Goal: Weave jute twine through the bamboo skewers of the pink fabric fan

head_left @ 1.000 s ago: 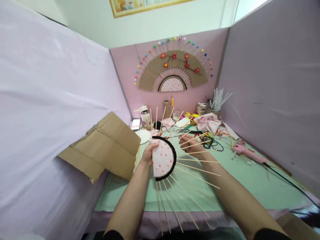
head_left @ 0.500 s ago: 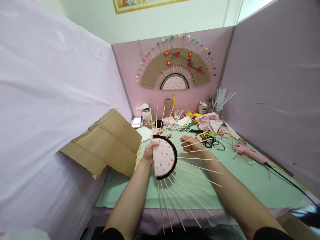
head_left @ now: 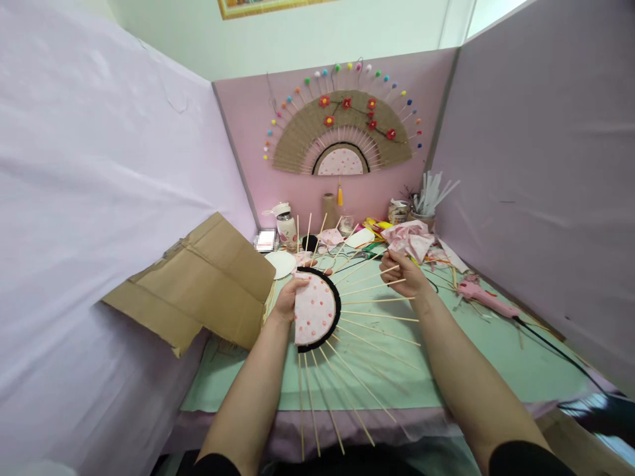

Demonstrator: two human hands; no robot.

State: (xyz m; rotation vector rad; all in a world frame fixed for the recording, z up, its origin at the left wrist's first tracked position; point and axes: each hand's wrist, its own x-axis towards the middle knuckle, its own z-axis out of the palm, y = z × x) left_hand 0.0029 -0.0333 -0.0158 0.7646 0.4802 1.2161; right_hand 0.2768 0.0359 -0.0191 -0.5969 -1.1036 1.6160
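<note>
My left hand (head_left: 286, 301) grips the straight edge of a half-round fan base (head_left: 315, 312), thumb on its front. The base has pink-dotted white fabric and a thick black band (head_left: 337, 307) along its curve. Thin wooden sticks (head_left: 380, 315) spread outward from the band. To the right, behind several stick tips, my right hand (head_left: 405, 274) is closed in a pinch. A thin black cord (head_left: 356, 266) runs taut from near the top of the base to its fingers.
A pink glue gun (head_left: 486, 297) with a black cable lies at the right. Bent cardboard (head_left: 198, 284) leans at the left. A bottle (head_left: 286, 228), a brown cone (head_left: 328, 210) and crumpled pink fabric (head_left: 409, 239) stand at the back. A finished fan (head_left: 342, 125) hangs on the panel.
My right hand has moved right, away from the fan base, drawing the black cord out longer. My left hand still holds the base. The whole view has shifted slightly.
</note>
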